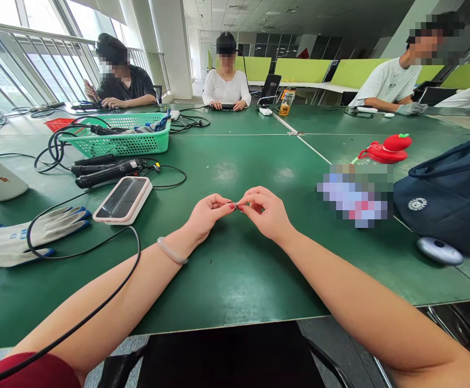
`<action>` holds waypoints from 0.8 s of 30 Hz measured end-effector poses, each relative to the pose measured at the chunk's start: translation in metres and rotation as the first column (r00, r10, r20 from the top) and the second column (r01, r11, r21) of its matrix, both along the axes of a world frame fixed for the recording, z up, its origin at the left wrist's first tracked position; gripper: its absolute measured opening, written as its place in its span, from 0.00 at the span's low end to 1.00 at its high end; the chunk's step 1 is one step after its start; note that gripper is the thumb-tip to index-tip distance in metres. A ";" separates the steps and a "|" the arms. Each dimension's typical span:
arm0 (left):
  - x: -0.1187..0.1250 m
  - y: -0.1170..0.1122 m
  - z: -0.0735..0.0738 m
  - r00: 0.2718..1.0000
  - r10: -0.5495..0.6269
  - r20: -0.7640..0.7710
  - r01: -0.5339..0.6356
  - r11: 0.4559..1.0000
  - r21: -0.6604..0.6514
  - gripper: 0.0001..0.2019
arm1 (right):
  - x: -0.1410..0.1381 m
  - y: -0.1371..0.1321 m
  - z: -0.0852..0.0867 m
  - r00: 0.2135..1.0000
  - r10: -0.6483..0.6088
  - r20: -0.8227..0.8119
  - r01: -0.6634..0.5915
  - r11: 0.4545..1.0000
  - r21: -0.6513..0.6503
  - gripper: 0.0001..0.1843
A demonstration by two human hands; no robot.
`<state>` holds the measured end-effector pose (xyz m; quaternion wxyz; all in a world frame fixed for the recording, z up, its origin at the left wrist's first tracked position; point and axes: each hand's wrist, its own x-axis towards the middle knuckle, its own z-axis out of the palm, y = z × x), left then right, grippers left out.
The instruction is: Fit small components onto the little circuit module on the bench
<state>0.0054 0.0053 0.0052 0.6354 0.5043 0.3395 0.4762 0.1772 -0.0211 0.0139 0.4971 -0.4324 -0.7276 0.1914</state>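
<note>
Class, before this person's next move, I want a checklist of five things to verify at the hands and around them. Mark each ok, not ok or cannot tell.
1. Grip with both hands: ok. The left hand and right hand pinch at a small item.
2. Small item identified: cannot tell. It is too small and mostly covered by fingertips.
3. View of the left forearm free of cable: not ok. The black cable crosses in front of it.
4. Phone apart from the hands: ok. It lies on the table, untouched.
5. Hands bare: ok. A white-and-blue glove lies at far left.
</note>
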 end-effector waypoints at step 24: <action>0.001 0.002 -0.005 0.918 0.059 -0.393 -0.033 0.997 0.072 0.15 | 0.012 0.025 -0.017 0.785 -0.017 0.619 0.207 0.949 -0.236 0.07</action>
